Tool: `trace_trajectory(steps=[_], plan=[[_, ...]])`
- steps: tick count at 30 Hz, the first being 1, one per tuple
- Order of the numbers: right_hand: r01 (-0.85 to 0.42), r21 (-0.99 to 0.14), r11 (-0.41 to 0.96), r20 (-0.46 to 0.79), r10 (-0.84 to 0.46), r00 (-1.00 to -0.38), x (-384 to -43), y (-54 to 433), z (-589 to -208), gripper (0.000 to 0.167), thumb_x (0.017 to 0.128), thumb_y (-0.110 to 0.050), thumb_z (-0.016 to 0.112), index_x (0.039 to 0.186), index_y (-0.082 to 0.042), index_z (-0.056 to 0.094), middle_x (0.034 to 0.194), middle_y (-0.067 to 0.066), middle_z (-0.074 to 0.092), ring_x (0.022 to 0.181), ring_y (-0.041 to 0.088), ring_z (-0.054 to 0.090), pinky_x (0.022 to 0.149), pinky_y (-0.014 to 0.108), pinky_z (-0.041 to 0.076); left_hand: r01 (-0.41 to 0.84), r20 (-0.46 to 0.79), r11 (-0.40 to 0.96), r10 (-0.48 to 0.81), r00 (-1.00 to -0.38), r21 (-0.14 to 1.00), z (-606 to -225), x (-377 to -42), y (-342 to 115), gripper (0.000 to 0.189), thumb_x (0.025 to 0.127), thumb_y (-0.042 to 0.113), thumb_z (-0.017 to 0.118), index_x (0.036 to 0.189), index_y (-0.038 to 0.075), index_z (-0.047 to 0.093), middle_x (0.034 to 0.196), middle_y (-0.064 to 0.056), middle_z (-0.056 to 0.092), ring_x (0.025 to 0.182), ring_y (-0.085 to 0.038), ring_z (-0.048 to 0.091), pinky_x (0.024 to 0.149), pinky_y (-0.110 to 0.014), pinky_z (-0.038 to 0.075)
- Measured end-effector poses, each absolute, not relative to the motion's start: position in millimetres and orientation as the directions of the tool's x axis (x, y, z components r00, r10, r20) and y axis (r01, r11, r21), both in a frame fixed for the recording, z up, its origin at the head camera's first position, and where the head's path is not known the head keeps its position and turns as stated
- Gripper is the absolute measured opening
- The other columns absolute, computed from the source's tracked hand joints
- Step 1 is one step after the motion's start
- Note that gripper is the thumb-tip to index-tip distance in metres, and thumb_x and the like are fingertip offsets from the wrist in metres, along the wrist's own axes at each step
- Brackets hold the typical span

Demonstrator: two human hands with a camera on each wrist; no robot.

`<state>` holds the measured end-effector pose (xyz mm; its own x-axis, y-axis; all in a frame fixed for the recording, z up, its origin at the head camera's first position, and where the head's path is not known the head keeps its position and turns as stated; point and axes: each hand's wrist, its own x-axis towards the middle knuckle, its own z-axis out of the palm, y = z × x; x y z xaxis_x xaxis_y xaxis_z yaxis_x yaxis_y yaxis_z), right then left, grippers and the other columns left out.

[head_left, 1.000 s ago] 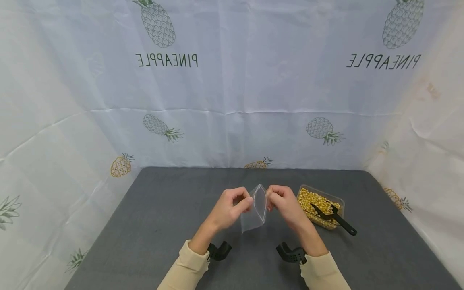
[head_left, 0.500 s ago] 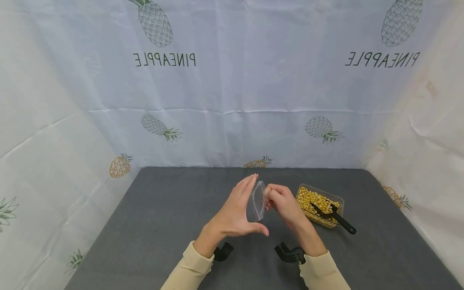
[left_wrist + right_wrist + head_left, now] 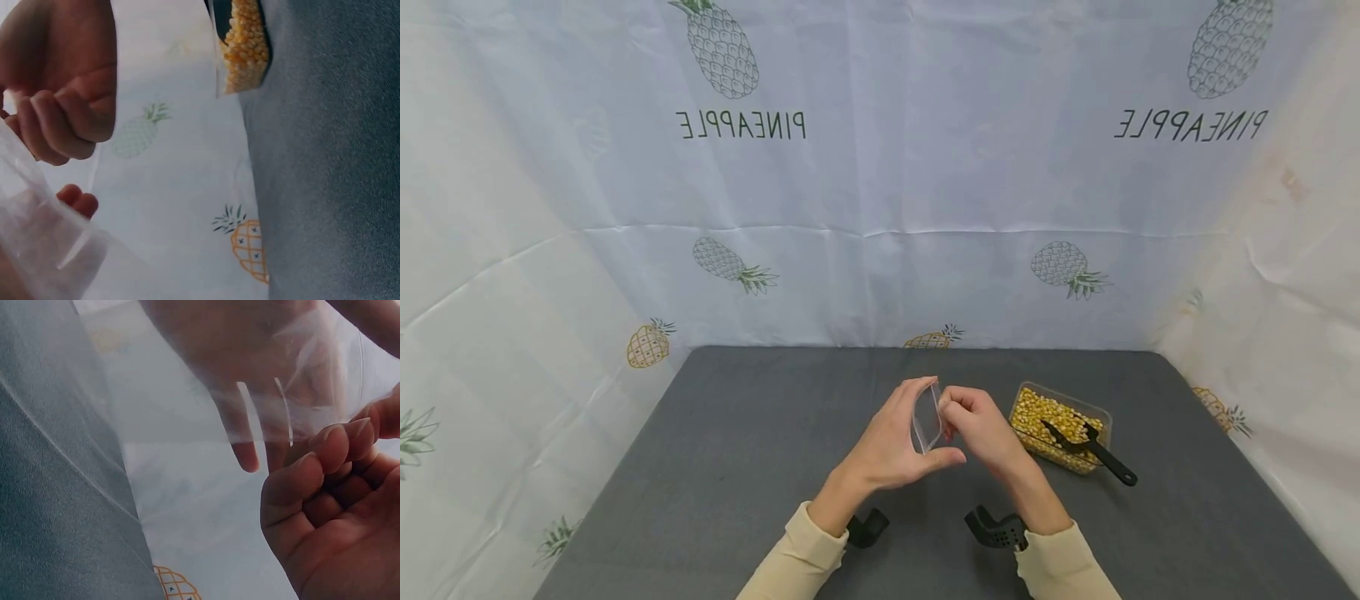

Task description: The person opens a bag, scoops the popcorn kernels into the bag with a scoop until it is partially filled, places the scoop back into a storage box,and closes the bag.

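A clear zip bag [image 3: 928, 421] is held above the table with its mouth spread open. My right hand [image 3: 985, 429] pinches one edge of the mouth, its fingers curled in. On the other side, my left hand [image 3: 887, 446] lies along the bag's outside, fingers nearly straight and thumb stretched out under the mouth. Through the plastic in the right wrist view [image 3: 187, 406], the left fingers [image 3: 247, 450] show behind the film. The right hand [image 3: 69, 87] also appears in the left wrist view, beyond the blurred bag [image 3: 44, 237].
To the right on the grey table [image 3: 760, 467] stands a clear plastic tub [image 3: 1105, 415] of yellow corn kernels [image 3: 1045, 410]. A black scoop [image 3: 1108, 460] lies in the kernels, its handle over the rim. A pineapple-printed curtain [image 3: 880, 183] surrounds the table.
The left hand has let go of its pinch on the bag's edge, spread its fingers and moved in against the bag's side. The right hand keeps its pinch, shifted slightly left.
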<state>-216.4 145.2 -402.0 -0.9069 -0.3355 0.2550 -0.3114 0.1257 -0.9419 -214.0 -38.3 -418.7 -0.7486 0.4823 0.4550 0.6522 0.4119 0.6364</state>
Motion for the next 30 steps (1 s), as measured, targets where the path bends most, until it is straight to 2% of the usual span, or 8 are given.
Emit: trace_trajectory(steps=[6,12,14,16,18,21,23,30], plan=[[-0.321,-0.933,0.162,0.259,-0.319,-0.912,-216.5,145.8,-403.1,0.028,0.100,-0.002,0.047,0.073,0.000,0.052,0.067,0.005,0.050,0.059,0.019,0.049,0.060,0.033,0.045,0.669,0.511,0.364,0.444,-0.736,0.648,-417.1,-214.8,-39.5,0.077,0.087,0.040,0.081,0.147,0.009,0.044,0.135,-0.006,0.055,0.120,-0.019,0.056,0.093,-0.040,0.051],[-0.317,-0.930,0.186,0.251,-0.308,-0.918,-217.0,148.8,-401.4,0.028,0.101,-0.003,0.048,0.074,0.000,0.054,0.065,0.005,0.051,0.058,0.021,0.050,0.059,0.037,0.046,0.707,0.569,0.342,0.425,-0.704,0.619,-415.9,-217.4,-42.2,0.068,0.082,0.029,0.087,0.137,0.007,0.054,0.121,-0.006,0.064,0.109,-0.017,0.064,0.090,-0.037,0.054],[-0.312,-0.932,0.183,0.246,-0.313,-0.918,-216.4,149.8,-400.1,0.029,0.101,-0.003,0.048,0.074,0.001,0.055,0.064,0.005,0.051,0.056,0.023,0.050,0.059,0.038,0.047,0.705,0.565,0.339,0.429,-0.705,0.623,-415.8,-217.8,-43.7,0.069,0.080,0.029,0.089,0.135,0.007,0.055,0.119,-0.007,0.065,0.106,-0.017,0.065,0.090,-0.039,0.055],[-0.308,-0.934,0.183,0.240,-0.318,-0.917,-216.0,150.6,-399.0,0.029,0.101,-0.004,0.048,0.074,0.001,0.054,0.064,0.005,0.050,0.056,0.023,0.049,0.059,0.037,0.047,0.691,0.543,0.336,0.439,-0.716,0.640,-415.4,-217.9,-45.3,0.073,0.078,0.035,0.090,0.136,0.007,0.055,0.118,-0.006,0.066,0.105,-0.016,0.065,0.089,-0.041,0.055],[-0.303,-0.934,0.187,0.234,-0.318,-0.919,-215.2,151.1,-397.6,0.029,0.101,-0.004,0.047,0.074,0.000,0.055,0.063,0.003,0.050,0.057,0.021,0.049,0.060,0.035,0.048,0.674,0.515,0.339,0.452,-0.728,0.656,-415.0,-217.4,-46.4,0.082,0.077,0.052,0.086,0.139,0.008,0.053,0.118,-0.004,0.065,0.105,-0.015,0.064,0.088,-0.042,0.055],[-0.301,-0.934,0.195,0.230,-0.319,-0.919,-214.8,152.0,-396.9,0.029,0.101,-0.004,0.048,0.073,0.000,0.054,0.064,0.003,0.050,0.058,0.019,0.049,0.061,0.034,0.048,0.649,0.472,0.338,0.474,-0.743,0.682,-414.0,-216.4,-46.9,0.099,0.072,0.075,0.070,0.143,0.010,0.049,0.122,-0.002,0.063,0.106,-0.014,0.061,0.089,-0.039,0.054],[-0.300,-0.933,0.200,0.228,-0.317,-0.921,-214.7,152.6,-396.7,0.029,0.101,-0.004,0.048,0.073,0.000,0.054,0.064,0.004,0.050,0.057,0.019,0.049,0.061,0.034,0.047,0.646,0.463,0.334,0.483,-0.743,0.687,-414.1,-216.3,-46.4,0.106,0.070,0.083,0.060,0.145,0.010,0.047,0.124,-0.002,0.062,0.107,-0.014,0.061,0.090,-0.036,0.053],[-0.298,-0.933,0.201,0.223,-0.326,-0.919,-214.6,153.9,-397.0,0.028,0.100,-0.004,0.048,0.073,0.001,0.053,0.064,0.005,0.050,0.057,0.019,0.050,0.062,0.035,0.047,0.655,0.472,0.273,0.508,-0.720,0.704,-416.3,-217.7,-46.0,0.099,0.078,0.083,0.056,0.145,0.011,0.044,0.126,-0.004,0.059,0.107,-0.025,0.063,0.092,-0.036,0.052]])
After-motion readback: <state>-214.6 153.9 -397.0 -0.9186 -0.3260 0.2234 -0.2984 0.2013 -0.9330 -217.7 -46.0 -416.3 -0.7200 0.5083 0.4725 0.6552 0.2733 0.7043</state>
